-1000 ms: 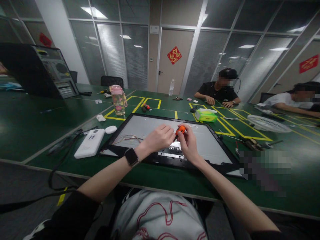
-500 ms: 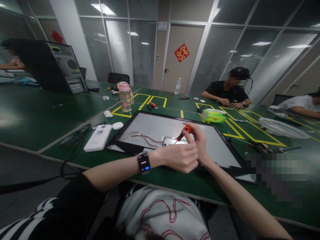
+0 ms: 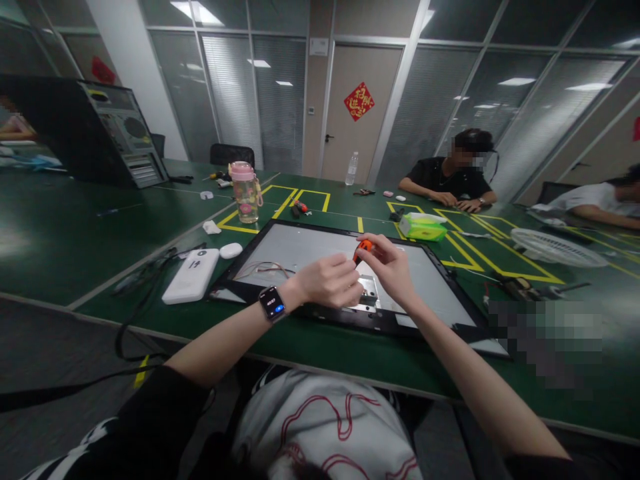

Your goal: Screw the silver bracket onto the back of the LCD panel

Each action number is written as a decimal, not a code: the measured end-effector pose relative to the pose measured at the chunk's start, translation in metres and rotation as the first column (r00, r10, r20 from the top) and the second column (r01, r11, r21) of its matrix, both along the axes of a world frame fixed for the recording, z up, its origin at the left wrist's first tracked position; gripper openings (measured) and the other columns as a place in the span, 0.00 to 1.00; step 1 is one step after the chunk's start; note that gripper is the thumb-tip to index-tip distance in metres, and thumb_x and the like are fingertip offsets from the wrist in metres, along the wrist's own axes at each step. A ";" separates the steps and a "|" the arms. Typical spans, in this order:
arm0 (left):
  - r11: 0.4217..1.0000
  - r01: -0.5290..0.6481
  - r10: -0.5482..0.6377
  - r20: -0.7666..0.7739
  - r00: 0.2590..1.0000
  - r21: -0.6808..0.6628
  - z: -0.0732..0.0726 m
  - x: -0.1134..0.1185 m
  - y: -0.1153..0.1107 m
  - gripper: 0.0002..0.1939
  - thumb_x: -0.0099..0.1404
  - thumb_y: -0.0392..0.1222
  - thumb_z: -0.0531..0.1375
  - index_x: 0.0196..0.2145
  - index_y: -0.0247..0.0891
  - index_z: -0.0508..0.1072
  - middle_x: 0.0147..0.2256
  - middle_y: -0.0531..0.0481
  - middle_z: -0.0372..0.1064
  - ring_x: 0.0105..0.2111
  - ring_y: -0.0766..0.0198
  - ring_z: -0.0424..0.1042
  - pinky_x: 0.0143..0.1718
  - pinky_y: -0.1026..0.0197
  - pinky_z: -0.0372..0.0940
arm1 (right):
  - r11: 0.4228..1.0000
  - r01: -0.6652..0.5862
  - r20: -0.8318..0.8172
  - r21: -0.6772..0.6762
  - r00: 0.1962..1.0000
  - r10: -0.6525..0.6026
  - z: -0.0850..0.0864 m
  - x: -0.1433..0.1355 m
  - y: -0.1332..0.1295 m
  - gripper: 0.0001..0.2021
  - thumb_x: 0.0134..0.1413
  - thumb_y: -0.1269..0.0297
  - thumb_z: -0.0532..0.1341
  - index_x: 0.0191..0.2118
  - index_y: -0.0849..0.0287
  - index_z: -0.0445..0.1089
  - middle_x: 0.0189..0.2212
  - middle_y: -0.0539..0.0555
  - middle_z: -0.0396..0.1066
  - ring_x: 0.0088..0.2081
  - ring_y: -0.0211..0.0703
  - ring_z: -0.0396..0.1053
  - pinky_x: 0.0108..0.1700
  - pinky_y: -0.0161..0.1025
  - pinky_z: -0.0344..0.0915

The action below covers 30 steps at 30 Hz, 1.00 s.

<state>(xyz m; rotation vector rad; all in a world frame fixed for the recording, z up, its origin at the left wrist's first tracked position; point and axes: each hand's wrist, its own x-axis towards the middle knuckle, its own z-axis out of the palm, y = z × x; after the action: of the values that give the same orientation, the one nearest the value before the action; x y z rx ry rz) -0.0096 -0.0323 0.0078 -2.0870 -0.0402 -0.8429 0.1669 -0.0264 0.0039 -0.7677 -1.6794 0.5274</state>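
The person's right hand (image 3: 393, 267) grasps the rounded handle of an orange-and-black screwdriver (image 3: 363, 247) between thumb and fingers, above the middle of a flat grey rectangular panel with a black frame (image 3: 435, 297). The left hand (image 3: 327, 281), with a black square-faced watch (image 3: 271, 303) at its wrist, is curled just beside the handle; whether its fingers grip anything cannot be told, as they hide the tool's lower part. A shiny silver metal bracket (image 3: 369, 293) sits on the panel just below the hands. The panel lies flat on a dark green tabletop (image 3: 305, 350). To its left rest a white slab-shaped device marked 14 (image 3: 191, 277) and a small white rounded case (image 3: 231, 251); beyond its far edge are a clear bottle with a pink lid (image 3: 245, 193) and a bright green soft pack (image 3: 423, 227).
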 end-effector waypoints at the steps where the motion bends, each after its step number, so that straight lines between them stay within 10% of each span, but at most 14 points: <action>1: 1.000 -0.028 0.028 0.031 0.999 0.001 -0.001 -0.005 0.004 0.14 0.66 0.38 0.54 0.22 0.37 0.66 0.20 0.52 0.63 0.23 0.65 0.62 0.27 0.58 0.54 | 1.000 0.004 -0.008 -0.008 1.000 -0.004 0.001 -0.001 0.002 0.09 0.52 0.61 0.65 0.39 0.56 0.73 0.34 0.51 0.67 0.32 0.39 0.69 0.38 0.38 0.68; 8: 0.899 -0.329 0.347 0.013 0.938 -0.289 -0.014 -0.026 0.030 0.15 0.67 0.38 0.52 0.25 0.35 0.70 0.23 0.48 0.66 0.28 0.61 0.66 0.31 0.57 0.57 | 1.000 -0.017 -0.020 -0.010 1.000 0.016 0.003 -0.007 -0.001 0.09 0.56 0.60 0.62 0.40 0.55 0.75 0.34 0.52 0.69 0.33 0.40 0.69 0.39 0.39 0.68; 13: 0.544 -0.251 0.461 0.035 0.887 -0.800 -0.032 -0.038 0.054 0.12 0.68 0.38 0.51 0.39 0.34 0.74 0.36 0.45 0.73 0.37 0.60 0.70 0.40 0.58 0.63 | 0.987 -0.150 -0.036 -0.057 0.988 0.148 0.002 -0.004 -0.005 0.15 0.60 0.60 0.58 0.51 0.53 0.71 0.40 0.54 0.72 0.43 0.44 0.71 0.49 0.46 0.67; 18: 0.279 -0.129 0.423 0.002 0.906 -0.952 -0.048 -0.041 0.066 0.14 0.67 0.36 0.51 0.40 0.37 0.76 0.40 0.48 0.75 0.39 0.61 0.72 0.44 0.60 0.65 | 0.972 -0.220 -0.022 -0.086 0.975 0.219 0.004 -0.004 -0.002 0.15 0.61 0.59 0.57 0.52 0.53 0.71 0.38 0.54 0.73 0.42 0.44 0.72 0.50 0.48 0.68; 24: 0.265 -0.162 0.380 -0.052 0.923 -0.950 -0.060 -0.034 0.067 0.16 0.64 0.31 0.50 0.41 0.35 0.76 0.41 0.46 0.74 0.42 0.60 0.71 0.48 0.59 0.64 | 0.979 0.156 -0.031 0.130 0.988 -0.153 -0.004 -0.011 0.001 0.09 0.52 0.58 0.65 0.39 0.53 0.77 0.33 0.53 0.67 0.34 0.42 0.68 0.38 0.41 0.71; 30: 0.297 -0.218 0.371 -0.099 0.923 -0.930 -0.062 -0.031 0.064 0.15 0.63 0.31 0.51 0.40 0.35 0.76 0.39 0.45 0.73 0.41 0.60 0.70 0.47 0.59 0.65 | 0.984 -0.171 -0.003 -0.050 0.985 0.171 -0.004 -0.001 -0.003 0.18 0.61 0.59 0.56 0.55 0.52 0.67 0.40 0.54 0.72 0.38 0.42 0.72 0.45 0.46 0.71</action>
<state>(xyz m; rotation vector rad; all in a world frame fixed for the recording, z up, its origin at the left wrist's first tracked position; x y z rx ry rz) -0.0403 0.0316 -0.0542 -2.9133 -1.2666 -0.7855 0.1658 -0.0293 0.0002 -0.6625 -1.7483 0.6914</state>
